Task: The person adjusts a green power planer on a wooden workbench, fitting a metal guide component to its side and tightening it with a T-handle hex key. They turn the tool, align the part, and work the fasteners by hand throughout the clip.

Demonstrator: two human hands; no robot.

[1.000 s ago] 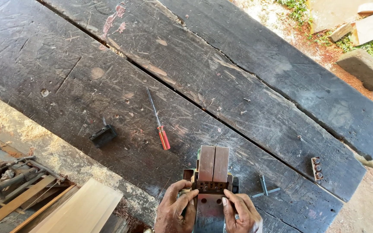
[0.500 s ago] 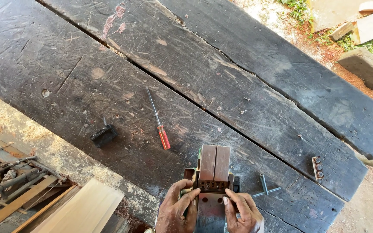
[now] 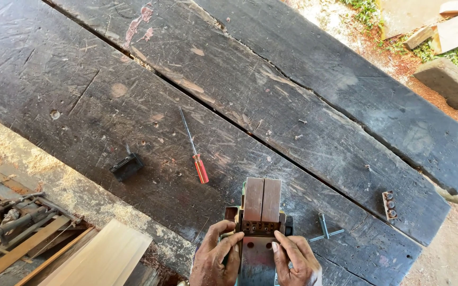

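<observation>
At the bottom centre, my left hand and my right hand grip the two sides of a boxy metal tool resting on the dark plank workbench. Two brown blocks stand side by side on its far end, above a row of small holes. My thumbs press on its reddish top plate. A red-handled screwdriver lies to the upper left of the tool. A grey T-shaped wrench lies just right of my right hand.
A small black part lies left of the screwdriver. A small brown holed block sits near the bench's right edge. Loose screws lie mid-bench. Pale boards, scrap metal and sawdust lie below left; wood offcuts on the ground upper right.
</observation>
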